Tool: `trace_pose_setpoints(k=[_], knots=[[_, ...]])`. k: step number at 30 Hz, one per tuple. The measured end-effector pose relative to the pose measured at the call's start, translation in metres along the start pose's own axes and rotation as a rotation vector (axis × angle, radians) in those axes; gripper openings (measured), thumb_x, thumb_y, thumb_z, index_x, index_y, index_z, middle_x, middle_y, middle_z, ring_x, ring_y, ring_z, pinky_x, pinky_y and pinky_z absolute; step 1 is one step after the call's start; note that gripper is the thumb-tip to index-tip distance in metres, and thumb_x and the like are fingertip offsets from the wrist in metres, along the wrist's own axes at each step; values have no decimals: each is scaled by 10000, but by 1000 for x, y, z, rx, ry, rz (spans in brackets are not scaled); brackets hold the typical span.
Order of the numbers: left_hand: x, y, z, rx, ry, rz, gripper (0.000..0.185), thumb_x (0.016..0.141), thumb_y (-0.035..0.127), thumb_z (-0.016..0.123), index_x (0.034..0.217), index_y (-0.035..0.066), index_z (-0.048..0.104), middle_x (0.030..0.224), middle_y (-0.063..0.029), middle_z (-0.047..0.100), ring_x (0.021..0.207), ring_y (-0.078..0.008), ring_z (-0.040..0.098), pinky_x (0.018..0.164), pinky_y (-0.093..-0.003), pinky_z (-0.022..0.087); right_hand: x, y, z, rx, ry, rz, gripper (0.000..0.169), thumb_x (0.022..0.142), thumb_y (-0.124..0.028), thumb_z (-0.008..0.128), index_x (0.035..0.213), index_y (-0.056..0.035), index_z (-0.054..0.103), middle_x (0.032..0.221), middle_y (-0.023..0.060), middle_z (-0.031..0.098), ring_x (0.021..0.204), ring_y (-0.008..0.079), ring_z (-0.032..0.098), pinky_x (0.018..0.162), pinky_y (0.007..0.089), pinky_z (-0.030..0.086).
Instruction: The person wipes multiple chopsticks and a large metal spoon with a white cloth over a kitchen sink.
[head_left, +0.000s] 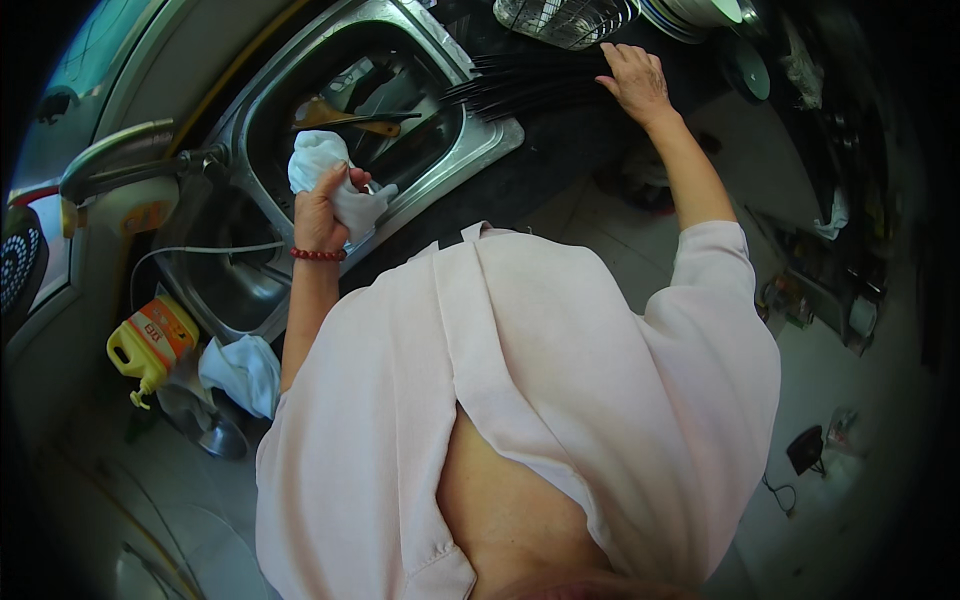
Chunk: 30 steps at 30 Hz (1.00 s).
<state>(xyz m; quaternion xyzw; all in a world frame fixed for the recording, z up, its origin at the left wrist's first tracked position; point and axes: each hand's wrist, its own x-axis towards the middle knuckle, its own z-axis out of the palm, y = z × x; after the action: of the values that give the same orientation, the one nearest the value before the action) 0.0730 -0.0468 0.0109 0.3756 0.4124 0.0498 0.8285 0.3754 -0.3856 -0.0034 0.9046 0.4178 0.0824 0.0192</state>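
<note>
Bunched in my left hand (324, 217) is a white cloth (319, 161), above the near edge of the stainless steel sink (487, 142); a beaded red bracelet circles that wrist. Below the cloth, a wooden spatula (322, 114) and dark chopsticks (375, 118) lie in the basin. To the right, my right hand (637, 79) rests with fingers spread at the ends of many black chopsticks (532, 82), laid side by side on the dark counter (525, 161) with their other ends over the sink's rim. Whether it grips any of them I cannot tell.
A wire basket (562, 19) and stacked plates (694, 15) stand beyond the chopsticks. At left are the faucet (124, 154), a second basin (225, 277), a yellow detergent bottle (154, 341), another white cloth (244, 371) and a metal bowl (217, 439).
</note>
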Motion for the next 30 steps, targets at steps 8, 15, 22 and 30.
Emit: trace_pose_setpoints(k=[8, 15, 22, 30], knots=[[-5, 3, -24, 95, 33, 130, 368, 745, 113, 682, 1059, 19, 515, 827, -84, 616, 808, -191, 589, 821, -381, 421, 10, -91, -43, 355, 311, -325, 220, 736, -76, 615, 948, -30, 584, 890, 103, 597, 843, 259, 572, 754, 366, 434], [-1, -1, -38, 90, 35, 102, 370, 747, 134, 666, 1065, 36, 506, 804, -66, 611, 807, -188, 590, 844, -383, 420, 50, -244, 0, 512, -658, -607, 171, 745, -33, 538, 892, -12, 623, 884, 174, 626, 846, 334, 603, 728, 396, 488], [-1, 0, -56, 28, 77, 98, 327, 757, 83, 624, 1050, 16, 497, 789, -85, 608, 758, -191, 597, 772, -346, 469, 89, -280, 93, 163, -828, -252, 288, 812, -127, 502, 1064, -48, 619, 1151, 144, 573, 1105, 308, 512, 916, 479, 365], [7, -7, -68, 4, 99, 49, 270, 738, 79, 651, 977, -1, 554, 783, -81, 621, 760, -184, 611, 729, -307, 483, 100, -274, 103, 52, -945, -284, 278, 843, -124, 481, 1079, -84, 622, 1141, 115, 588, 1048, 292, 566, 883, 519, 368]])
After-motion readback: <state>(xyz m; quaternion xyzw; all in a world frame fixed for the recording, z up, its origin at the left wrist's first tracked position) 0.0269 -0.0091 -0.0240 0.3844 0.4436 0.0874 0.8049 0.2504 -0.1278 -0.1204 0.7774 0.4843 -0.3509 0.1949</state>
